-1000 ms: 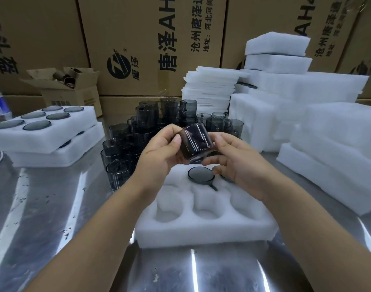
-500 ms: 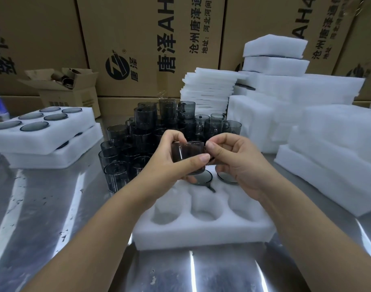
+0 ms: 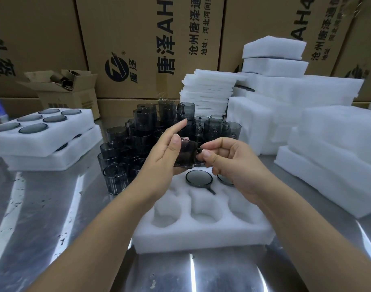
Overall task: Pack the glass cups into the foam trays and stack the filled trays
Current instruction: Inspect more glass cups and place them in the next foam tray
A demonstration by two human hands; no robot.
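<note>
**Cup in both hands over the far row, next pocket out of sight**

I have one smoked-glass cup [image 3: 185, 152] off the table, held between both hands above the far edge of the foam tray [image 3: 201, 234]. My left hand [image 3: 163, 159] cradles the body: thumb against the glass up top, lower fingers curled beneath, forefinger sticking out straight and clear of it. My right hand [image 3: 235, 165] pinches the handle side between thumb and forefinger. The handle points right, so the right hand steers its turn while the left carries the weight.

The cup's long axis looks tilted rather than plumb. Dark glass against dark glass makes it hard to say which end is the mouth.

What matters next: the tray lies below and towards me from the grip. Its three near pockets [image 3: 203, 213] are open. In the far row, the middle cup [image 3: 198, 179] is seated with its handle towards me, and a second seated cup [image 3: 224, 179] is half covered by my right hand. The far-left pocket sits behind my left hand, so I cannot tell whether it is free.

The loose cups [image 3: 138, 135] stand just beyond the left hand, and the filled trays [image 3: 60, 142] are stacked well off to the left.
</note>
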